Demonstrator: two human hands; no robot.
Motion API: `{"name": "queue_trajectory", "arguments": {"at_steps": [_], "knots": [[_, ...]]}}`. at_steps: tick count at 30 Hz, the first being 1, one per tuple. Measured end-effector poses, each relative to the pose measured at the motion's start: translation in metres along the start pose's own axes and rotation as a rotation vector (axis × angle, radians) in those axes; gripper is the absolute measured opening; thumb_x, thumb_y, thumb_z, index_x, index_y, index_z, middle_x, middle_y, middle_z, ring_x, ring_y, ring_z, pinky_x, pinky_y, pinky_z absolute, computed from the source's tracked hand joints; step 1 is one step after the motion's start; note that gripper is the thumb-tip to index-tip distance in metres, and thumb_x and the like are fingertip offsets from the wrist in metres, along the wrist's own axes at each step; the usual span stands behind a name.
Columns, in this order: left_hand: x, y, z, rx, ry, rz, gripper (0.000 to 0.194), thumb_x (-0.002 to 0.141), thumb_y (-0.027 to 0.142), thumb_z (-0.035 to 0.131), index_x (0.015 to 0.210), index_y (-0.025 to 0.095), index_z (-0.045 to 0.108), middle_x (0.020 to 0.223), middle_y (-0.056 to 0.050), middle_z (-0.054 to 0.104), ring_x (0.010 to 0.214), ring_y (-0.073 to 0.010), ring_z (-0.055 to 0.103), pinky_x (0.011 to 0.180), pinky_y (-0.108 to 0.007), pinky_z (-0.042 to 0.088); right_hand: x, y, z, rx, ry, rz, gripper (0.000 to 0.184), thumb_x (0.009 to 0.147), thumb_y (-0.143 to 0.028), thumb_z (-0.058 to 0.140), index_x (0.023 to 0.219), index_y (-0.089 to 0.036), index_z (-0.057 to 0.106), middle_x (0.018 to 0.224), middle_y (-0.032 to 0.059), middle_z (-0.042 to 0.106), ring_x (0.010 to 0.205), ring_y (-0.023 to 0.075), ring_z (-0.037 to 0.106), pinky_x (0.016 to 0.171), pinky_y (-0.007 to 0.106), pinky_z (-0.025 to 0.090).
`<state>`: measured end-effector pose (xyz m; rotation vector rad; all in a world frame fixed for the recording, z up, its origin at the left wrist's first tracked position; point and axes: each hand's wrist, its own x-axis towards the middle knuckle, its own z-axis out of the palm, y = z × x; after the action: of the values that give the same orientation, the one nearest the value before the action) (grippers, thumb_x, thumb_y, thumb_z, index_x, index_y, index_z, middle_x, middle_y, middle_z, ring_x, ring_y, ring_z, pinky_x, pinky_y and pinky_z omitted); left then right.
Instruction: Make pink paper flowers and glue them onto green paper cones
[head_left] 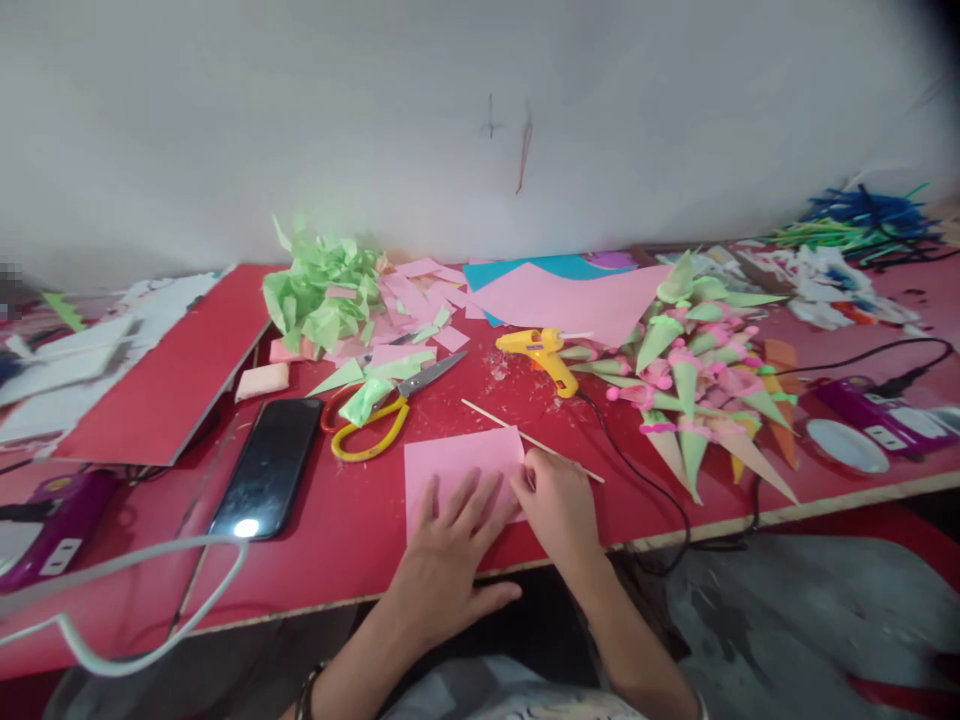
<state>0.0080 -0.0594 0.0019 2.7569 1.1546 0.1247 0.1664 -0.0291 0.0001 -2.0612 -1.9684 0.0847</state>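
A pink sheet of paper lies on the red table near its front edge. My left hand rests flat on the sheet with its fingers spread. At the paper's right edge, my right hand is closed, thumb and fingers pinching the edge by the upper right corner. A thin wooden stick runs diagonally behind the sheet and passes close to my right hand. Scissors with yellow and red handles lie beyond the paper to the left, a small green bundle on them. A yellow glue gun lies further back.
To the left are a black phone, a white cable and a red board. Green paper scraps are heaped behind. Several pale green and pink paper cones pile up at right, near a purple power strip and white lid.
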Motion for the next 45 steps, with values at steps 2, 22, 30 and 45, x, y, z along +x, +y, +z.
{"name": "queue_trajectory", "arguments": {"at_steps": [2, 22, 30, 45], "knots": [[-0.002, -0.003, -0.001, -0.010, -0.022, 0.011, 0.072, 0.075, 0.067, 0.028, 0.135, 0.030, 0.018, 0.144, -0.006, 0.020, 0.130, -0.0302, 0.017, 0.101, -0.058, 0.008, 0.000, 0.000, -0.001, -0.006, 0.005, 0.015, 0.016, 0.075, -0.018, 0.047, 0.061, -0.016, 0.055, 0.058, 0.0031, 0.060, 0.059, 0.0148, 0.054, 0.060, 0.025, 0.030], [-0.050, -0.035, -0.021, 0.045, -0.104, 0.007, 0.068, 0.077, 0.058, 0.040, 0.135, 0.035, 0.013, 0.144, -0.001, 0.019, 0.130, -0.0258, 0.020, 0.103, -0.052, 0.014, -0.003, 0.002, 0.001, -0.080, 0.021, 0.033, 0.017, 0.076, -0.022, 0.049, 0.061, -0.018, 0.057, 0.055, 0.0019, 0.060, 0.052, 0.0120, 0.050, 0.053, 0.025, 0.024], [-0.082, -0.056, -0.028, 0.096, -0.109, -0.040, 0.066, 0.075, 0.049, 0.052, 0.132, 0.037, 0.023, 0.141, 0.000, 0.028, 0.128, -0.0248, 0.027, 0.104, -0.050, 0.015, -0.002, 0.004, -0.003, -0.093, 0.058, -0.005, 0.013, 0.076, -0.021, 0.048, 0.073, -0.017, 0.060, 0.065, 0.0047, 0.060, 0.064, 0.0166, 0.053, 0.057, 0.026, 0.033], [-0.086, -0.057, -0.025, 0.119, -0.067, -0.043, 0.059, 0.078, 0.043, 0.050, 0.132, 0.034, 0.026, 0.138, -0.001, 0.034, 0.126, -0.0229, 0.031, 0.102, -0.047, 0.025, -0.047, -0.009, -0.015, 0.027, -0.074, -0.811, 0.029, 0.085, -0.021, 0.043, 0.111, -0.018, 0.054, 0.114, 0.0054, 0.057, 0.105, 0.0194, 0.049, 0.090, 0.035, 0.039]]}}
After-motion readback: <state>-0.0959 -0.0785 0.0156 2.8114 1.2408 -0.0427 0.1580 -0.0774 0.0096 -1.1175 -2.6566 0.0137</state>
